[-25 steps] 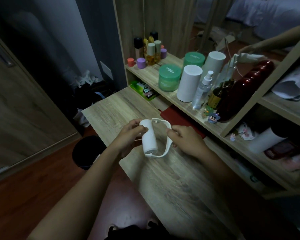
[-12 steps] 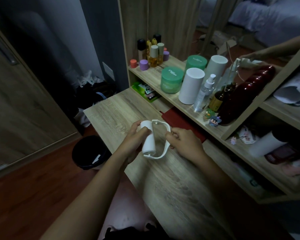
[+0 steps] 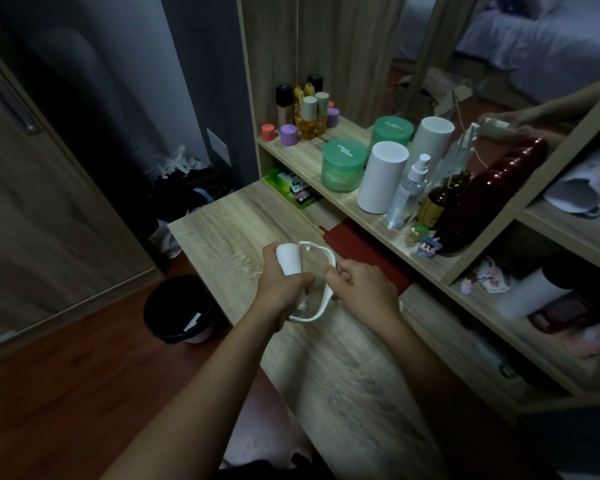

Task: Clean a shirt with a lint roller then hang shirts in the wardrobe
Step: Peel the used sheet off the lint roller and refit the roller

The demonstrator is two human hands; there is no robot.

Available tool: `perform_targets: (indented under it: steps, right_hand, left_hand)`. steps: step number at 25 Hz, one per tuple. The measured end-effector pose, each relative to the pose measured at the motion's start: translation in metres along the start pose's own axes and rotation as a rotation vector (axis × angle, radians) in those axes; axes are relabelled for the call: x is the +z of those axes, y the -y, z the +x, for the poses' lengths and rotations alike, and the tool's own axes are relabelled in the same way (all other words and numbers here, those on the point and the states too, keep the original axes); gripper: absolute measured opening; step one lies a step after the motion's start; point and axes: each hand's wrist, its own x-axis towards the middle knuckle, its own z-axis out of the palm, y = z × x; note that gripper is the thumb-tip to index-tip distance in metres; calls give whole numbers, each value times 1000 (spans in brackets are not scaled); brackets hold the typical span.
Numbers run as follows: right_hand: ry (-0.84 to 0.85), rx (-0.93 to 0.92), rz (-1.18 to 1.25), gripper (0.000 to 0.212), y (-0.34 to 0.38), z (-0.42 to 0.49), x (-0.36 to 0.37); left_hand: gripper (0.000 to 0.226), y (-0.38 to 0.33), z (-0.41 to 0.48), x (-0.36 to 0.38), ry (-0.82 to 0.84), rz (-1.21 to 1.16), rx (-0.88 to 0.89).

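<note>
A white lint roller (image 3: pixel 289 258) is held just above the wooden desk (image 3: pixel 343 375) in the middle of the view. My left hand (image 3: pixel 281 285) wraps around the lower part of its white roll. My right hand (image 3: pixel 362 289) pinches the curved white frame (image 3: pixel 323 299) that loops around the roll's right side. No shirt or wardrobe interior is in sight.
A shelf (image 3: pixel 312 157) at the back right holds green jars (image 3: pixel 342 166), a white cylinder (image 3: pixel 381 176), a spray bottle (image 3: pixel 407 192) and small bottles. A red case (image 3: pixel 368 252) lies beside my right hand. A black bin (image 3: pixel 179 308) stands on the floor left of the desk.
My left hand has slid down the roll, closing over its lower half. The right hand keeps its pinch on the frame. The view has shifted slightly.
</note>
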Motion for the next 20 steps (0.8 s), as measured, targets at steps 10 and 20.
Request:
perform_targets:
  steps: [10, 20]
  right_hand:
    - [-23, -9, -41, 40, 4, -7, 0]
    - [-64, -50, -42, 36, 2, -7, 4]
  left_hand:
    - [59, 0, -14, 1, 13, 125, 151]
    - [64, -3, -21, 2, -21, 339, 313]
